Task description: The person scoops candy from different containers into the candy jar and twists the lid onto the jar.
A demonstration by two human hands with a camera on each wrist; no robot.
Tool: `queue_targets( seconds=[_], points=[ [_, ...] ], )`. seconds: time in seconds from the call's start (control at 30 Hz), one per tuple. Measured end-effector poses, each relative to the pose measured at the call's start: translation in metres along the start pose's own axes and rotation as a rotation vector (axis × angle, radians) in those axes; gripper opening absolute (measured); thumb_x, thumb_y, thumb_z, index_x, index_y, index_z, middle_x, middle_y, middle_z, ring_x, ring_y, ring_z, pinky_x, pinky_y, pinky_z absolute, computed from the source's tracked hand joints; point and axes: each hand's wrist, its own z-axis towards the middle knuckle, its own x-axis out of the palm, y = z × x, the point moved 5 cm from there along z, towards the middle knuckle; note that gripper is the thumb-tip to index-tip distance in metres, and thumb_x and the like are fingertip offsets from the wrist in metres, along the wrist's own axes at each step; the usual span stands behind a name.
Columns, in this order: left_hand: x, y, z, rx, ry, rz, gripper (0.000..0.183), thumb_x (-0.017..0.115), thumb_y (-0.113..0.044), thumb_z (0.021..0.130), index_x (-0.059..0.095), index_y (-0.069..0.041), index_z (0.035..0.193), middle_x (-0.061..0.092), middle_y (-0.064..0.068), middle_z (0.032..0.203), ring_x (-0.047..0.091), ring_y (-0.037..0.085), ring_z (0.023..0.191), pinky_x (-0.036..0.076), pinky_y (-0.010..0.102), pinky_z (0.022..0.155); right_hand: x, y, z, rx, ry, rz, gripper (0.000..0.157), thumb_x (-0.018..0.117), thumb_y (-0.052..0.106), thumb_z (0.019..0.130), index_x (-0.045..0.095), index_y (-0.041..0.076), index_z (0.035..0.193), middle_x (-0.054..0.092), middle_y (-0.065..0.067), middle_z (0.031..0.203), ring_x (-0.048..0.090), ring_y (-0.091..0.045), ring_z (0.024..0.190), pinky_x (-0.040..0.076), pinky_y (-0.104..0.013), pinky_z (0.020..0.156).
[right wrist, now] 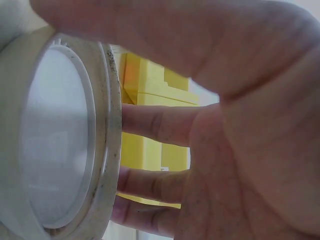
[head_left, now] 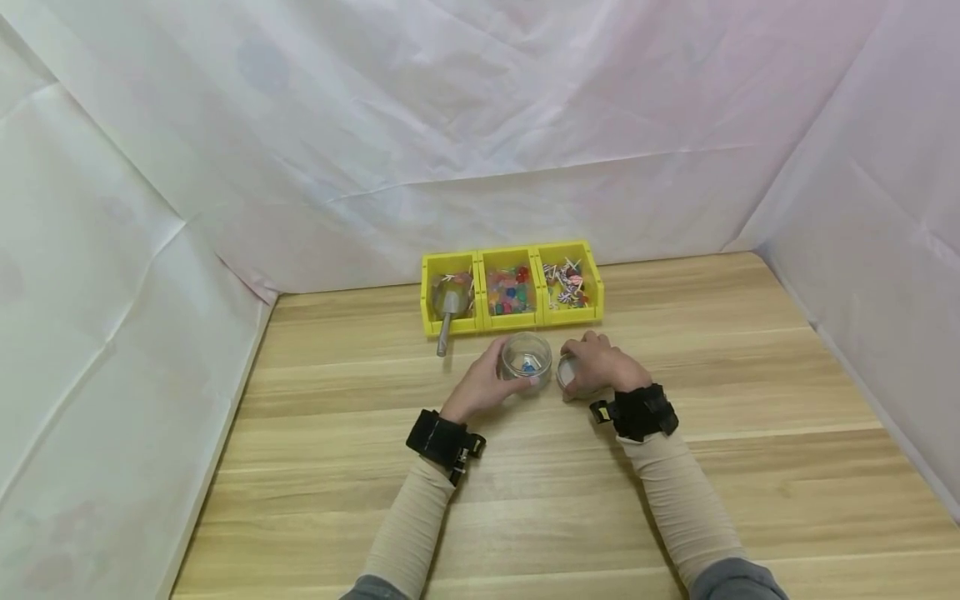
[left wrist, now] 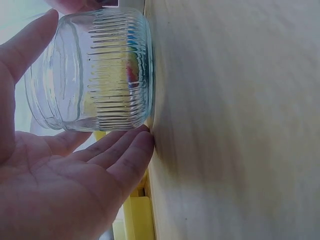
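Note:
A clear glass jar stands upright on the table, its ribbed wall plain in the left wrist view. At its bottom lies something small and blue. My left hand holds the jar from the left, thumb on the near side and fingers on the far side. Just right of the jar, my right hand grips a round pale lid by its rim, between thumb and fingers. The lid is apart from the jar and tilted in the right wrist view, showing a whitish disc.
Behind the hands stand three joined yellow bins holding small colourful candies and striped lollipops. A metal scoop rests in the left bin, its handle over the front edge. White sheeting encloses the wooden table.

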Motion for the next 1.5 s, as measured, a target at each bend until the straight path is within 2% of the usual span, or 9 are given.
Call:
queue_targets(
  seconds=[0.23, 0.5, 0.67, 0.9, 1.13, 1.33, 1.5],
  points=[
    [-0.001, 0.0, -0.001, 0.009, 0.0, -0.004, 0.086, 0.081, -0.039, 0.081, 0.035, -0.021, 0.151, 0.049, 0.008, 0.148, 0.042, 0.03, 0.139, 0.034, 0.051, 0.114, -0.001, -0.001, 0.001, 0.02, -0.015, -0.001, 0.074, 0.082, 0.035, 0.077, 0.051, 0.005, 0.138, 0.047, -0.025, 0.127, 0.046, -0.039, 0.111, 0.052, -0.053, 0.084],
    [0.0, 0.0, 0.0, 0.007, 0.01, -0.015, 0.088, 0.082, -0.041, 0.081, 0.034, -0.021, 0.152, 0.047, 0.007, 0.149, 0.041, 0.027, 0.139, 0.034, 0.049, 0.114, -0.008, -0.002, 0.003, -0.01, -0.104, 0.028, 0.076, 0.079, 0.039, 0.08, 0.05, -0.002, 0.138, 0.05, -0.03, 0.13, 0.048, -0.048, 0.117, 0.049, -0.06, 0.092],
    [-0.001, 0.0, 0.001, 0.01, 0.017, -0.032, 0.088, 0.082, -0.041, 0.08, 0.034, -0.022, 0.152, 0.048, 0.006, 0.148, 0.042, 0.027, 0.139, 0.034, 0.049, 0.114, -0.014, -0.004, 0.004, -0.037, -0.179, 0.073, 0.073, 0.077, 0.038, 0.083, 0.05, -0.003, 0.137, 0.053, -0.027, 0.131, 0.049, -0.044, 0.119, 0.047, -0.057, 0.096],
    [-0.001, -0.001, 0.0, 0.014, 0.021, -0.045, 0.086, 0.082, -0.041, 0.08, 0.037, -0.024, 0.15, 0.049, 0.004, 0.148, 0.043, 0.025, 0.139, 0.034, 0.049, 0.114, -0.021, -0.007, 0.001, -0.036, -0.254, 0.172, 0.074, 0.077, 0.04, 0.084, 0.049, -0.004, 0.137, 0.053, -0.027, 0.128, 0.052, -0.04, 0.115, 0.048, -0.056, 0.094],
    [0.0, 0.001, 0.001, 0.025, 0.023, -0.048, 0.086, 0.083, -0.04, 0.079, 0.037, -0.024, 0.15, 0.05, 0.004, 0.146, 0.045, 0.026, 0.137, 0.036, 0.048, 0.114, -0.025, -0.009, -0.002, -0.025, -0.293, 0.279, 0.083, 0.074, 0.042, 0.087, 0.037, -0.004, 0.146, 0.046, -0.03, 0.142, 0.049, -0.045, 0.125, 0.045, -0.06, 0.1],
    [0.0, 0.002, 0.002, 0.029, 0.022, -0.038, 0.085, 0.082, -0.042, 0.08, 0.037, -0.024, 0.15, 0.051, 0.003, 0.146, 0.045, 0.025, 0.136, 0.036, 0.048, 0.113, -0.027, -0.011, -0.002, -0.017, -0.319, 0.315, 0.089, 0.068, 0.049, 0.09, 0.029, -0.004, 0.15, 0.037, -0.032, 0.15, 0.038, -0.048, 0.136, 0.036, -0.062, 0.109],
    [0.0, 0.001, 0.001, 0.024, 0.02, -0.037, 0.085, 0.081, -0.043, 0.08, 0.037, -0.024, 0.15, 0.05, 0.004, 0.146, 0.045, 0.025, 0.137, 0.036, 0.048, 0.113, -0.028, -0.01, -0.003, -0.02, -0.342, 0.33, 0.087, 0.062, 0.053, 0.093, 0.026, 0.002, 0.154, 0.032, -0.034, 0.151, 0.036, -0.048, 0.137, 0.035, -0.063, 0.109]
  ],
)
